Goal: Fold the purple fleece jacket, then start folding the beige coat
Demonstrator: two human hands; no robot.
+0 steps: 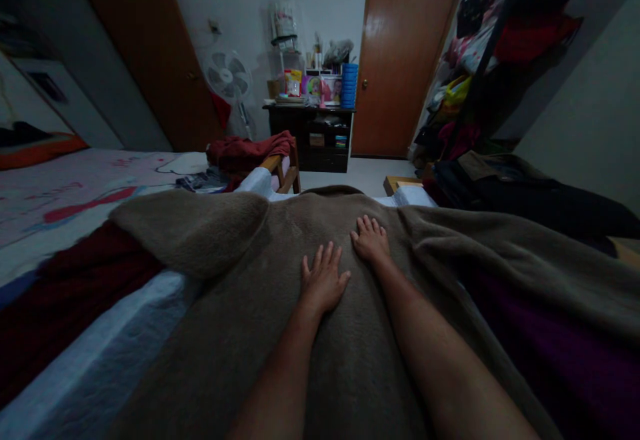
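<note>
A brown fleecy garment (280, 307), which looks like a sweater or coat, lies spread out in front of me with its collar at the far end. Its left sleeve (195, 227) and right sleeve (490, 233) stretch out to both sides. My left hand (324, 277) rests flat on the middle of the cloth with fingers spread. A little farther off and to the right, my right hand (371, 239) also lies flat on it, near the collar, fingers apart. Neither hand holds anything.
Beneath the garment is a white-blue padded surface (125, 333). Dark red cloth (75, 293) lies left, purple cloth (540, 340) right. Beyond stand a bed (100, 173), a wooden chair (290, 170) with red cloth, a fan (227, 75), a dark cabinet (310, 153) and dark folded clothes (540, 190).
</note>
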